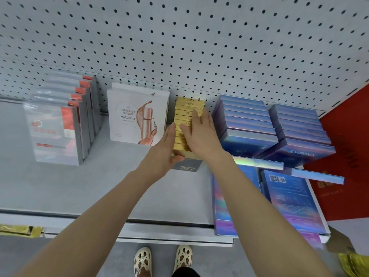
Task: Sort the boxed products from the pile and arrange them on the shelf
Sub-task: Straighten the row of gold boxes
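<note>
A row of gold boxes (184, 113) stands on the grey shelf (119, 186), running back to the pegboard. My left hand (165, 150) presses flat against the row's left side, with its thumb across the front box. My right hand (199, 132) lies on top of the row with straight fingers. To the left stand white boxes (131, 114) and grey-and-red boxes (58, 132). To the right are two rows of blue iridescent boxes (249, 126), with more blue boxes (287, 200) lying flat or leaning in front of them.
A grey tag marked 377 (186, 167) lies on the shelf in front of the gold row. The pegboard back wall (179, 37) rises behind. A red panel (351, 156) is at the right. Gold items (20, 229) show below the shelf edge at left.
</note>
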Demonstrator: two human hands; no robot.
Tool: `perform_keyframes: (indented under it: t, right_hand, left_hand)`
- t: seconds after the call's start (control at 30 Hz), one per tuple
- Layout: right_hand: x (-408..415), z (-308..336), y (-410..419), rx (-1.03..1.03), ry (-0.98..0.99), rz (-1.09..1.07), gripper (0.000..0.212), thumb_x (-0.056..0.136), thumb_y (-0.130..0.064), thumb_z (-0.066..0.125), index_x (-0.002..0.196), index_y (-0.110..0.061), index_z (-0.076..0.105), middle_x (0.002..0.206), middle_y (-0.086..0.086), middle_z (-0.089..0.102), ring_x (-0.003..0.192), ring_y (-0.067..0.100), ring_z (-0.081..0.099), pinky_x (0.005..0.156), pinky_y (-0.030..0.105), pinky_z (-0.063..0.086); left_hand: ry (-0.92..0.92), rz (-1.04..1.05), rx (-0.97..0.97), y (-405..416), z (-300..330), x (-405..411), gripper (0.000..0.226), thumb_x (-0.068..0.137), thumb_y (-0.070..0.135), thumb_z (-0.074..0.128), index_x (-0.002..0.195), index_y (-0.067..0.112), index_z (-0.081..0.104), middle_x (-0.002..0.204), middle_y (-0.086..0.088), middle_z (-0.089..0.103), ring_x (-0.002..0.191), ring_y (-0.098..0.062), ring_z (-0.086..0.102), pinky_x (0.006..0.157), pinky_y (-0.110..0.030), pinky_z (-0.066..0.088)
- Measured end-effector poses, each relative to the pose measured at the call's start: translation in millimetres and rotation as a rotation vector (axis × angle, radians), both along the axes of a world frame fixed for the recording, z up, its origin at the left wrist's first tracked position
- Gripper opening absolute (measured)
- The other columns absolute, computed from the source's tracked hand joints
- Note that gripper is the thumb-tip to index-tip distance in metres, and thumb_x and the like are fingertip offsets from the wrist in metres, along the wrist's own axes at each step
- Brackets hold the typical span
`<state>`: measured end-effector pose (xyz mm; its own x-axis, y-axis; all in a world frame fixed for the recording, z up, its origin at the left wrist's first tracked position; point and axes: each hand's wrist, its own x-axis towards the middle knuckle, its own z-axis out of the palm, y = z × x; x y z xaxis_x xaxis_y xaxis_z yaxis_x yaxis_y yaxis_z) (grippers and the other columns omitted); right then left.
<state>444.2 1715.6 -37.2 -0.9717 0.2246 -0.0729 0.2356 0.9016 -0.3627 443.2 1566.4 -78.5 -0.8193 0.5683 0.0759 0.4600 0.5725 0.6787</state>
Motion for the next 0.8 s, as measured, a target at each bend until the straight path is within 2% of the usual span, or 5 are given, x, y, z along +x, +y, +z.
perform_keyframes:
  t: [0.2,0.37,0.5,0.67,0.8]
  right_hand:
    - [55,-8,-1,0.158,-0.235,0.193,0.119,0.082,-0.036,0.077,0.155,-0.025,-0.016,0.161,0.006,-0.026,0.151,0.032,-0.011,0.119,0.048,0.024]
    - [54,-22,-16,0.27,-0.03,0.108,0.102,0.088,-0.002,0.065,0.156,-0.022,-0.009,0.163,0.015,-0.015,0.15,0.035,0.007,0.113,0.044,0.039]
    - [54,-21,-16,0.259,-0.044,0.095,0.102,0.089,-0.01,0.067,0.156,-0.021,-0.008,0.163,0.016,-0.013,0.149,0.037,0.007,0.114,0.046,0.036]
    - [30,13,3,0.029,-0.098,0.12,0.115,0.074,-0.067,0.069,0.156,-0.015,0.008,0.162,0.013,0.014,0.147,0.034,0.018,0.119,0.048,0.024]
    - [-21,22,18,0.077,0.092,0.109,0.062,0.102,-0.047,0.036,0.154,-0.015,0.027,0.156,0.012,0.033,0.14,0.033,0.034,0.115,0.043,0.03]
  left_hand:
    - [-0.015,0.001,-0.013,-3,1,9,0.112,0.079,0.014,0.078,0.154,0.023,-0.005,0.156,-0.002,0.031,0.13,-0.021,0.048,0.101,-0.026,0.039]
    - [0.071,0.039,-0.067,-1,-4,8,0.105,0.082,0.009,0.075,0.155,0.017,0.0,0.153,-0.008,0.037,0.119,-0.027,0.057,0.097,-0.034,0.047]
    - [0.105,0.019,-0.073,-1,-6,7,0.104,0.079,0.008,0.076,0.155,0.012,0.006,0.156,-0.012,0.031,0.122,-0.032,0.055,0.097,-0.04,0.048]
    - [0.216,-0.03,-0.157,-8,6,-1,0.113,0.072,0.027,0.084,0.154,0.004,0.01,0.162,-0.015,0.006,0.146,-0.031,0.025,0.11,-0.035,0.031]
    - [0.283,-0.112,-0.273,-4,19,-8,0.107,0.078,0.038,0.078,0.154,0.006,0.009,0.163,-0.012,0.0,0.15,-0.026,0.005,0.116,-0.032,0.007]
